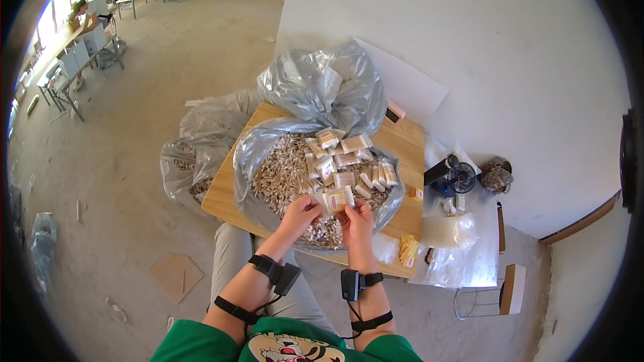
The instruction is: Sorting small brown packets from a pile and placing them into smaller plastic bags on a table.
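Note:
Between my hands is a small clear packet of cotton swabs (pixel 337 198) with a yellow and white label. My left hand (pixel 303 213) pinches the clear film at its left end. My right hand (pixel 357 220) grips its lower right corner with thumb and fingers. Below and behind lies a heap of loose cotton swabs (pixel 278 173) in a large opened clear plastic bag (pixel 247 154). Several filled swab packets (pixel 359 143) are piled on the heap's far right side.
The bag sits on a wooden table (pixel 261 115). Another bulky plastic bag (pixel 295 80) stands at its far edge, and one more (pixel 176 171) to its left. Yellow labels (pixel 408 251) lie at the near right corner. A side table holds a small fan (pixel 461 175) and clear film bags (pixel 451 230).

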The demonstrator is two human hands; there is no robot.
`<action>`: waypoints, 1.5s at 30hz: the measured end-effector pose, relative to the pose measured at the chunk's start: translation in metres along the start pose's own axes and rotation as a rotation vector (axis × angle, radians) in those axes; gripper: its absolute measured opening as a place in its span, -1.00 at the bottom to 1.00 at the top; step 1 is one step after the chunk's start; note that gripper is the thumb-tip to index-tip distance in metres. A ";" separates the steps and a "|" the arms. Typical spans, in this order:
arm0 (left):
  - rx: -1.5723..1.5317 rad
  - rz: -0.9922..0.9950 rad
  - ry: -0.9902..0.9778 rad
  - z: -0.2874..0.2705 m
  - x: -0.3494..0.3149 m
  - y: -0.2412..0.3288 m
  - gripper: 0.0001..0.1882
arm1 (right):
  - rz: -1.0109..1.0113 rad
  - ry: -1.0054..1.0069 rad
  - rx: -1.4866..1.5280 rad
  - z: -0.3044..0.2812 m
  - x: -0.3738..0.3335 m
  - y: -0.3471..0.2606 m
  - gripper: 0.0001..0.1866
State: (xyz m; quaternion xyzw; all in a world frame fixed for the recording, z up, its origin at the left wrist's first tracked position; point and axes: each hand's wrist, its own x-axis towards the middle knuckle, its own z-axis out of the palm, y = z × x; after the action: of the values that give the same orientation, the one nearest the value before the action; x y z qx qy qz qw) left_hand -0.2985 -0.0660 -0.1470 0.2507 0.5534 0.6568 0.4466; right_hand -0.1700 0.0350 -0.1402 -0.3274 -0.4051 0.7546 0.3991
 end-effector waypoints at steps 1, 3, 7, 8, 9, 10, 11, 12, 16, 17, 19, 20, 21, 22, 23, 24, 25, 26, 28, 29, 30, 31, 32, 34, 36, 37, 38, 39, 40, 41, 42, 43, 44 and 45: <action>0.007 -0.018 -0.014 -0.002 -0.003 0.001 -0.86 | 0.002 -0.002 -0.024 0.002 -0.003 -0.001 -0.76; -0.110 -0.071 -0.009 0.004 -0.008 0.009 -0.86 | -0.425 0.045 -0.765 -0.004 -0.009 -0.002 -0.75; -0.142 -0.083 -0.019 0.014 -0.013 0.004 -0.87 | -0.611 -0.089 -1.084 0.010 -0.039 -0.017 -0.74; -0.138 -0.052 -0.010 0.014 -0.014 0.000 -0.86 | -0.531 -0.165 -1.017 0.017 -0.046 -0.019 -0.74; -0.134 -0.022 -0.001 0.014 -0.013 -0.007 -0.86 | -0.602 -0.192 -1.046 0.022 -0.051 -0.019 -0.74; -0.130 0.007 0.007 0.014 -0.012 -0.014 -0.85 | -0.673 -0.219 -1.073 0.026 -0.054 -0.019 -0.75; -0.066 0.074 0.026 0.014 -0.011 -0.023 -0.85 | -0.744 -0.248 -1.099 0.028 -0.057 -0.018 -0.75; -0.001 0.141 0.043 0.014 -0.010 -0.029 -0.84 | -0.766 -0.247 -1.112 0.029 -0.058 -0.017 -0.75; 0.152 0.189 0.051 0.025 -0.022 -0.016 -0.82 | -0.818 -0.198 -1.180 0.021 -0.058 -0.014 -0.75; 0.222 0.208 0.050 0.024 -0.025 -0.012 -0.83 | -0.822 -0.185 -1.195 0.021 -0.059 -0.013 -0.76; 0.362 0.246 0.048 0.020 -0.028 -0.004 -0.83 | -0.744 -0.187 -1.163 0.023 -0.061 -0.015 -0.76; 0.389 0.295 0.061 0.017 -0.028 -0.005 -0.83 | -0.701 -0.190 -1.146 0.024 -0.062 -0.015 -0.76; 0.416 0.343 0.073 0.015 -0.027 -0.006 -0.83 | -0.674 -0.194 -1.118 0.026 -0.062 -0.014 -0.76; 0.443 0.392 0.085 0.013 -0.026 -0.006 -0.83 | -0.648 -0.197 -1.090 0.027 -0.061 -0.013 -0.76; 0.430 0.372 0.080 0.013 -0.027 -0.005 -0.85 | -0.619 -0.194 -1.063 0.026 -0.060 -0.013 -0.77; 0.416 0.351 0.074 0.014 -0.028 -0.004 -0.86 | -0.582 -0.190 -1.040 0.025 -0.059 -0.013 -0.77; 0.403 0.331 0.067 0.014 -0.029 -0.003 -0.87 | -0.545 -0.186 -1.016 0.023 -0.058 -0.013 -0.78; 0.393 0.317 0.063 0.014 -0.029 -0.001 -0.87 | -0.511 -0.186 -0.991 0.024 -0.057 -0.014 -0.79; 0.373 0.289 0.054 0.014 -0.031 0.002 -0.87 | -0.521 -0.183 -1.012 0.026 -0.056 -0.015 -0.78; 0.379 0.290 0.045 0.014 -0.031 0.003 -0.87 | -0.528 -0.182 -1.023 0.025 -0.055 -0.015 -0.77; 0.385 0.290 0.035 0.014 -0.031 0.004 -0.87 | -0.533 -0.181 -1.034 0.023 -0.054 -0.014 -0.76; 0.391 0.291 0.025 0.015 -0.032 0.005 -0.87 | -0.538 -0.179 -1.045 0.020 -0.052 -0.012 -0.75; 0.375 0.286 0.018 0.014 -0.031 0.003 -0.87 | -0.543 -0.183 -1.055 0.021 -0.051 -0.012 -0.73; 0.345 0.274 0.005 0.012 -0.028 -0.001 -0.87 | -0.535 -0.199 -1.013 0.023 -0.052 -0.012 -0.70; 0.332 0.265 0.007 0.011 -0.026 -0.004 -0.87 | -0.526 -0.216 -0.990 0.023 -0.052 -0.014 -0.68; 0.325 0.260 0.008 0.010 -0.025 -0.005 -0.87 | -0.520 -0.227 -0.985 0.022 -0.051 -0.013 -0.68; 0.347 0.246 0.003 0.011 -0.025 -0.004 -0.87 | -0.515 -0.236 -0.981 0.022 -0.051 -0.014 -0.67; 0.369 0.232 -0.003 0.011 -0.025 -0.002 -0.87 | -0.514 -0.232 -1.006 0.021 -0.051 -0.014 -0.67; 0.391 0.218 -0.008 0.012 -0.025 -0.001 -0.87 | -0.512 -0.229 -1.030 0.020 -0.052 -0.015 -0.67; 0.409 0.240 -0.013 0.011 -0.024 -0.002 -0.88 | -0.513 -0.227 -1.053 0.020 -0.052 -0.015 -0.68; 0.426 0.261 -0.018 0.011 -0.023 -0.003 -0.88 | -0.512 -0.230 -1.054 0.018 -0.051 -0.014 -0.68; 0.443 0.283 -0.022 0.011 -0.022 -0.004 -0.88 | -0.511 -0.232 -1.054 0.017 -0.049 -0.013 -0.68; 0.461 0.316 -0.019 0.011 -0.021 -0.005 -0.89 | -0.508 -0.235 -1.055 0.016 -0.049 -0.013 -0.69; 0.479 0.350 -0.016 0.012 -0.021 -0.006 -0.89 | -0.494 -0.224 -1.051 0.016 -0.049 -0.012 -0.69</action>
State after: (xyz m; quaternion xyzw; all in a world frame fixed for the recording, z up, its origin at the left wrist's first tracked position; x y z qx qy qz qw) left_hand -0.2772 -0.0780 -0.1464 0.4455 0.6375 0.5727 0.2591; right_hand -0.1559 -0.0082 -0.1143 -0.2956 -0.8284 0.3675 0.3022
